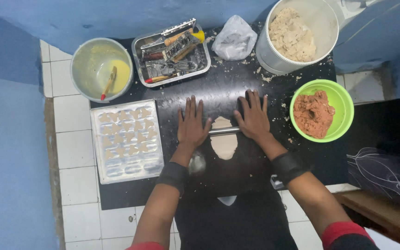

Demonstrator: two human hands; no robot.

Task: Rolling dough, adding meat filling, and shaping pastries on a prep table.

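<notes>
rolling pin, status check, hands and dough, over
Left hand and right hand flat, palms down on rolling pin. Pin lies across dough, oval, flattened on black mat. Nothing in the way.

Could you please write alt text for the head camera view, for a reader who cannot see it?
Seen from above, a person's left hand and right hand press flat on a metal rolling pin across an oval of pale dough on a black mat. A tray of cut shapes lies left; a green bowl of brown dough sits right.
</notes>
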